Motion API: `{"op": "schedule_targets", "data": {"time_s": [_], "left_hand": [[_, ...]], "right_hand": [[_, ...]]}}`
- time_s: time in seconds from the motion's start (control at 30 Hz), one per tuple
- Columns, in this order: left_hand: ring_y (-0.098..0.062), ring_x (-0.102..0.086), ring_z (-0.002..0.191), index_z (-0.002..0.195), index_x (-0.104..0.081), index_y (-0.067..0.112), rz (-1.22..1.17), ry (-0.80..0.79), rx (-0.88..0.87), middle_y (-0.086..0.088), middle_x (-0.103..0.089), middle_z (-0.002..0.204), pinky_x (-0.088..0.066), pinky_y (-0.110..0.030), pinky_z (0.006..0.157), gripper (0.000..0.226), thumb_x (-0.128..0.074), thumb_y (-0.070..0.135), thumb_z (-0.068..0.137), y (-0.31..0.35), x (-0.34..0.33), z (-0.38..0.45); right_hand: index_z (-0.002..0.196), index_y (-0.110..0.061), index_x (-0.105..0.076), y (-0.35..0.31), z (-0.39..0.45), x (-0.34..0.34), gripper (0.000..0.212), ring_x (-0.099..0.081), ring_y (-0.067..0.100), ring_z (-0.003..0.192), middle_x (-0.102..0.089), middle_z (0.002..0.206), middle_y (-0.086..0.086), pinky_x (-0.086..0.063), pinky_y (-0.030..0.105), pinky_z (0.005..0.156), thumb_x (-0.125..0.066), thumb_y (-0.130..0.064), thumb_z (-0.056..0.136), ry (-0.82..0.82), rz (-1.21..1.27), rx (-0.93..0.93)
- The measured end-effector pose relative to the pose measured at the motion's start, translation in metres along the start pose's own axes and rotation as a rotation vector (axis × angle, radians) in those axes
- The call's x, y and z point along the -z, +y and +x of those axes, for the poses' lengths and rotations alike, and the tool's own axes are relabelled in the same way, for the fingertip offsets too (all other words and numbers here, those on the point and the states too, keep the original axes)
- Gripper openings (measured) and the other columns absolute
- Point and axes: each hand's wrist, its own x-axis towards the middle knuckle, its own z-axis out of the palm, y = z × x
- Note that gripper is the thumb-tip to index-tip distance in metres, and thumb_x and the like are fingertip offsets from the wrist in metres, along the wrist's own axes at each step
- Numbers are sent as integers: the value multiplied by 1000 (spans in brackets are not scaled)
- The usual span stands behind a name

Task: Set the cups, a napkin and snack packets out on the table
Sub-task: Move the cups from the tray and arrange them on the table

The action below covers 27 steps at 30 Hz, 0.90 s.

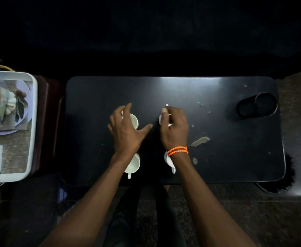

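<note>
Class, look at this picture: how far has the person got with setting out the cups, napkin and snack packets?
Done: four white cups stand on the black table, two near and two far. In hand: the right hand grips the far right cup; the left hand hovers open over the far left cup. Left: the packets still sit on the tray; I cannot pick out the napkin.

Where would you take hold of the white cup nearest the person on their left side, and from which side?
Take the near left cup by its handle, which sticks out toward the person at the table's near edge. Coming from that near side, a pinch on the handle looks easiest, since the cup stands upright, mouth up. The left forearm now crosses over part of its rim, so a grip from above seems blocked.
</note>
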Motion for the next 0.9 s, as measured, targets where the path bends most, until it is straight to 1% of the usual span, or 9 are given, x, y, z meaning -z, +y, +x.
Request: {"op": "schedule_targets", "data": {"time_s": [0.1, 0.2, 0.3, 0.37, 0.57, 0.67, 0.73, 0.83, 0.9], "left_hand": [[-34, -46, 134, 145, -49, 11, -67, -110, 179, -15, -52, 141, -40, -43, 108, 98, -93, 46, 65, -29, 6, 5], [-23, -57, 116, 125, -65, 17, -147, -233, 160, -7, -66, 122, -46, -31, 87, 61, -86, 41, 73, -45, 9, 12], [-20, -61, 108, 120, -71, 22, -188, -226, 66, -3, -72, 113, -51, -33, 87, 43, -81, 35, 80, -47, 13, 20], [-20, -61, 107, 121, -72, 23, -186, -227, 19, -2, -73, 111, -53, -35, 90, 43, -81, 34, 81, -47, 14, 27], [-22, -60, 114, 130, -68, 19, -205, -287, 0, -6, -70, 122, -45, -22, 91, 65, -91, 24, 70, -51, 15, 40], [-17, -57, 116, 140, -61, 19, -204, -282, 34, -8, -60, 132, -38, -15, 92, 84, -94, 18, 63, -51, 15, 39], [-15, -55, 115, 140, -61, 21, -198, -266, 39, -7, -58, 132, -39, -17, 93, 85, -96, 22, 62, -48, 13, 37], [-24, -59, 118, 136, -64, 21, -194, -240, 48, -7, -60, 130, -48, -30, 98, 79, -95, 22, 63, -43, 10, 37], [-25, -60, 117, 135, -64, 21, -191, -230, 62, -7, -60, 129, -48, -29, 96, 78, -95, 22, 63, -42, 8, 37]], "right_hand": [[88, -15, -70, -15, -10, -30, 27, -62, 22, 88, -68, 88, 2, -52, 37, 82, -55, -32, 102, -330, 47, -80], [89, -13, -70, -23, -17, -55, 34, -65, 28, 96, -73, 95, 8, -53, 43, 89, -49, -35, 105, -501, 89, -218], [106, -15, -75, -28, -22, -67, 34, -68, 24, 104, -76, 108, 6, -53, 43, 96, -50, -38, 103, -464, 153, -391], [102, -15, -73, -28, -23, -70, 34, -66, 27, 104, -74, 105, 8, -53, 46, 96, -50, -40, 101, -434, 181, -443], [90, -11, -71, -25, -16, -59, 28, -67, 30, 88, -72, 85, 4, -56, 51, 85, -56, -33, 101, -406, 182, -365], [101, -9, -73, -14, -6, -35, 18, -66, 28, 89, -68, 96, 2, -56, 48, 83, -67, -24, 93, -98, 17, -198], [112, -10, -72, -2, 2, -18, 31, -62, 30, 97, -64, 107, 9, -55, 44, 84, -73, -28, 87, 50, -177, -130], [130, -16, -63, 16, 12, -3, 62, -53, 32, 114, -57, 124, 12, -48, 43, 93, -79, -46, 78, -110, -400, -204], [132, -14, -61, 26, 14, -2, 70, -52, 34, 119, -55, 129, 13, -46, 41, 97, -83, -47, 75, -230, -366, -241]]}}
